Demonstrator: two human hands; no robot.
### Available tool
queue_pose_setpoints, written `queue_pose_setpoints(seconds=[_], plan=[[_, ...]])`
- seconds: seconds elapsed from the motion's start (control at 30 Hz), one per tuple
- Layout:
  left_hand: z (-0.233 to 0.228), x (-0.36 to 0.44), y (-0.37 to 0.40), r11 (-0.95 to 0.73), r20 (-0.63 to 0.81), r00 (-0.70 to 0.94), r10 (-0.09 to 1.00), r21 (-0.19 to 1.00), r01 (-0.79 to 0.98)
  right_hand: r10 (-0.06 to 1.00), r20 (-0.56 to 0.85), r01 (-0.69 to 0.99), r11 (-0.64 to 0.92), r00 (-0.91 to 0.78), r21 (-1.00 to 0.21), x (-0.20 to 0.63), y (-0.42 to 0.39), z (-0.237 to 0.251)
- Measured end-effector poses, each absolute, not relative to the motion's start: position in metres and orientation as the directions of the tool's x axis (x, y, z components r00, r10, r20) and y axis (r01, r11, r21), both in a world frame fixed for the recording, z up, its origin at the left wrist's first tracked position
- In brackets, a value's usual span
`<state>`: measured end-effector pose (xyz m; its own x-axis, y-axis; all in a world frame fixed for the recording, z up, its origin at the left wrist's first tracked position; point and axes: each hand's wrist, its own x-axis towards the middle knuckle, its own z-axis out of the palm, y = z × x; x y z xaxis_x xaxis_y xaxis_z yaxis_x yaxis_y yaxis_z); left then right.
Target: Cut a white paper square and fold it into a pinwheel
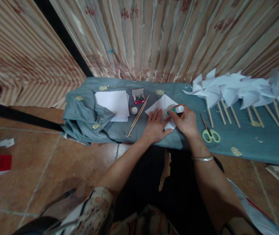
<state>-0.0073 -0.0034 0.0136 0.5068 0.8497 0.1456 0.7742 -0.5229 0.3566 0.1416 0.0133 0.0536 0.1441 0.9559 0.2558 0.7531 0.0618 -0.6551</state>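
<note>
A white paper square (164,101) with cut lines lies turned cornerwise on the cloth in front of me. Flat on its left part rests my left hand (154,126), fingers spread. My right hand (186,121) grips a green and white glue stick (175,110) over the paper's right side; whether its tip touches the paper is hidden. A small white cap (134,110) sits left of the paper, beside thin wooden sticks (139,114). Right of my right hand lie scissors (210,133) with light green handles.
White paper pinwheels (242,88) on wooden sticks lie in a row at the right. To the left are a stack of white paper (112,102) and an open red box (139,97) of small metal pins. A striped curtain (149,39) hangs behind the cloth-covered surface (178,87).
</note>
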Motion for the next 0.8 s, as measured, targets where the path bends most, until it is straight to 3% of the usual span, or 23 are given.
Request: queue_pose_setpoints(seconds=[0.8], plan=[[0.015,-0.007,-0.004,-0.523,0.148,0.507,0.849,0.363,0.771,0.944,0.264,0.766,0.020,0.198,-0.642,0.143,0.023,0.050]])
